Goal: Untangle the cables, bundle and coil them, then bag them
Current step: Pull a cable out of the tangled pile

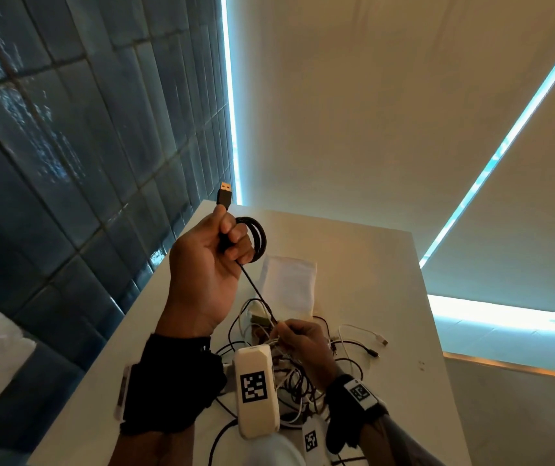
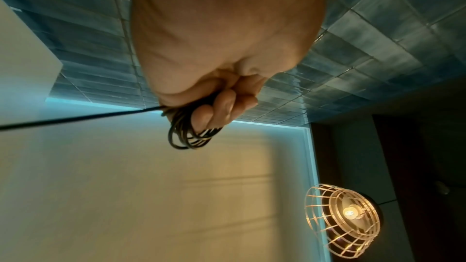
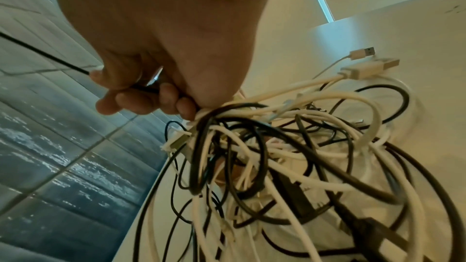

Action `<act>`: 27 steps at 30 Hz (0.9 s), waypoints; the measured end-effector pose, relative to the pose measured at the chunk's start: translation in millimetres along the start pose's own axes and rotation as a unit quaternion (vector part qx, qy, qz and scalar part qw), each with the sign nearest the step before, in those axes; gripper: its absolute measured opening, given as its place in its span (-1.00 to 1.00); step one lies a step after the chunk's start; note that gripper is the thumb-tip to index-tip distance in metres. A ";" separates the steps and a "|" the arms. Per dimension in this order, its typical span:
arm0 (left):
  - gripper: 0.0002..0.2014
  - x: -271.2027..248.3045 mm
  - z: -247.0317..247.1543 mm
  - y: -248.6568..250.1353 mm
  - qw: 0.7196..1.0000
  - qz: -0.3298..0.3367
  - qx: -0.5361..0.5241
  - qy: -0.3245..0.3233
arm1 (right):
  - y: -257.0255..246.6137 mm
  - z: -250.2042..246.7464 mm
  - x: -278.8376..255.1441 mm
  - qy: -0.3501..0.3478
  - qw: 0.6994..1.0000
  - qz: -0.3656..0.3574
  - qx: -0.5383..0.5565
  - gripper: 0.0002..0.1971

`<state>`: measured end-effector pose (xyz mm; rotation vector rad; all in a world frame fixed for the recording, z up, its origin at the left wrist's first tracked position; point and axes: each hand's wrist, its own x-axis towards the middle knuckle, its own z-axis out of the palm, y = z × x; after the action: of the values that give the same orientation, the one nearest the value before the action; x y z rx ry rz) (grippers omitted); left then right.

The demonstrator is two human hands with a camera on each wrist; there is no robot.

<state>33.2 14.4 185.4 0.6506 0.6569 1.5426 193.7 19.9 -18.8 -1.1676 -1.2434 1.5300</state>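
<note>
My left hand (image 1: 222, 243) is raised above the white table (image 1: 370, 280) and grips a small coil of black cable (image 1: 258, 242), its USB plug (image 1: 225, 194) sticking up past the thumb. In the left wrist view the fingers (image 2: 221, 107) curl round the coil (image 2: 189, 136). The free black strand (image 1: 255, 290) runs taut down to my right hand (image 1: 298, 334), which pinches it just above a tangle of black and white cables (image 1: 303, 375). In the right wrist view the right hand (image 3: 141, 95) holds the strand (image 3: 42, 53) over the tangle (image 3: 277, 156).
A white cloth bag (image 1: 289, 285) lies flat on the table beyond the tangle. Loose white plugs (image 3: 365, 67) trail off to the right. A dark blue tiled wall (image 1: 67, 163) runs along the table's left edge. A wire-cage lamp (image 2: 343, 218) hangs overhead.
</note>
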 end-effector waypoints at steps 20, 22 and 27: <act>-0.69 5.6 -16.4 -45.2 0.955 -0.103 0.244 0.131 | -98.1 17.8 -12.1 0.020 0.977 -0.156 0.144 -0.80; -0.67 5.1 -15.9 -45.4 0.962 -0.116 0.214 0.124 | -99.7 21.5 -16.2 -0.003 0.977 -0.160 0.143 -0.85; -0.62 5.4 -15.1 -39.1 0.987 -0.123 0.042 0.090 | -91.1 21.5 -22.4 -0.074 0.983 -0.093 0.142 -0.90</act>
<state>48.0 21.7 146.5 0.4763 0.9086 1.3580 181.8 9.3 76.2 -0.7446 -1.1478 1.6125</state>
